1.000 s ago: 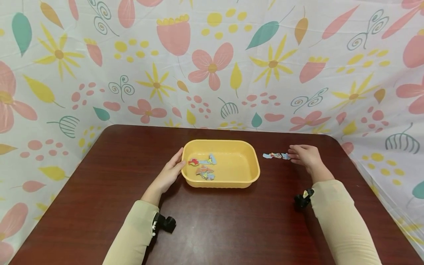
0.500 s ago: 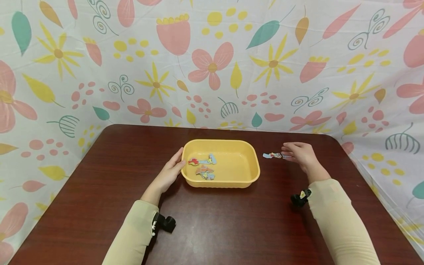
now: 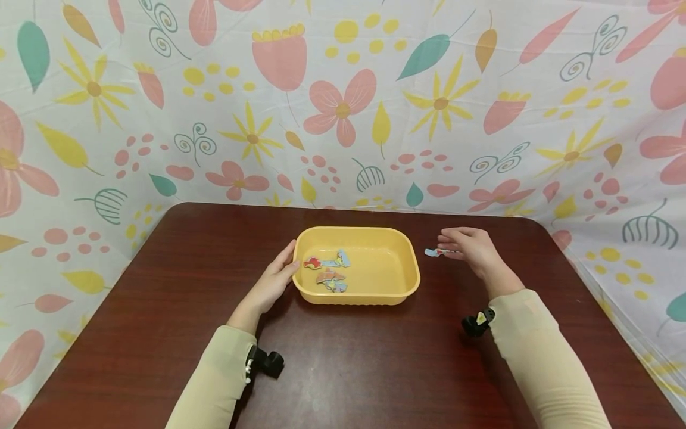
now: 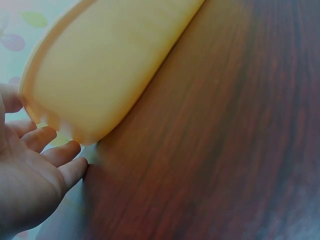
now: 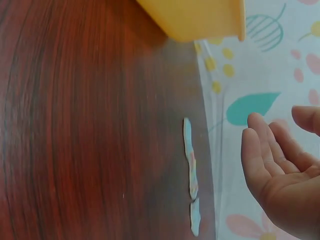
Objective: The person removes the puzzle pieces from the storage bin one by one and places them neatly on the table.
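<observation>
The right hand (image 3: 467, 249) had moved leftward since the earlier frame, covering more of the flat picture pieces (image 5: 190, 155); the left hand (image 3: 274, 283) had stayed put. These pieces lay end to end on the tabletop (image 3: 343, 363), just right of the yellow tub (image 3: 383, 271). The right fingers, loosely bent, held nothing; the left fingers and thumb gripped the tub's left end. Further cutouts (image 3: 330, 276) rested in its left half. The tabletop was dark reddish-brown, backed by white cloth (image 3: 343, 164) printed with flowers and leaves.
</observation>
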Motion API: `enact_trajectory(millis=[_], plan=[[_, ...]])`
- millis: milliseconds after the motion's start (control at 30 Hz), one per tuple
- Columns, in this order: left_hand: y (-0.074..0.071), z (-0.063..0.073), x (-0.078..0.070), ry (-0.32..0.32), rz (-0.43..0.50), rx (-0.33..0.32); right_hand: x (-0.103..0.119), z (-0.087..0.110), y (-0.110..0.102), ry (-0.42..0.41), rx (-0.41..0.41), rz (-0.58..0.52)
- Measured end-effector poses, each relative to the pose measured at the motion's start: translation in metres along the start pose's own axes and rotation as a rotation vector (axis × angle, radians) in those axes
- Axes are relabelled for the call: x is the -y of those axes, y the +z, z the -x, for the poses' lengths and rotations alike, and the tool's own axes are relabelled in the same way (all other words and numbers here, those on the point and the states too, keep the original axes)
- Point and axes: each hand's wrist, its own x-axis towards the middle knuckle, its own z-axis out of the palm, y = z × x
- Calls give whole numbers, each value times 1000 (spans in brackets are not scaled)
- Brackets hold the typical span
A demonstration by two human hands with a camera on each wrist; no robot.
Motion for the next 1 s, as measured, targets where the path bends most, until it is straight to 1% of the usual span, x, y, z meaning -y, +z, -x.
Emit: enact_trajectory(millis=[333,500,800,1000], plan=[[-1,-1,2,-2,-5,4,12,3,20,-20,63,-37],[-1,-1,1,-4,-1,4,16,3,28,-17,94,-57],[-1,0,2,-2,6,4,25,5,44,-31,123,-21],[0,0,1,0,11,-3,28,5,53,-37,137,-27]])
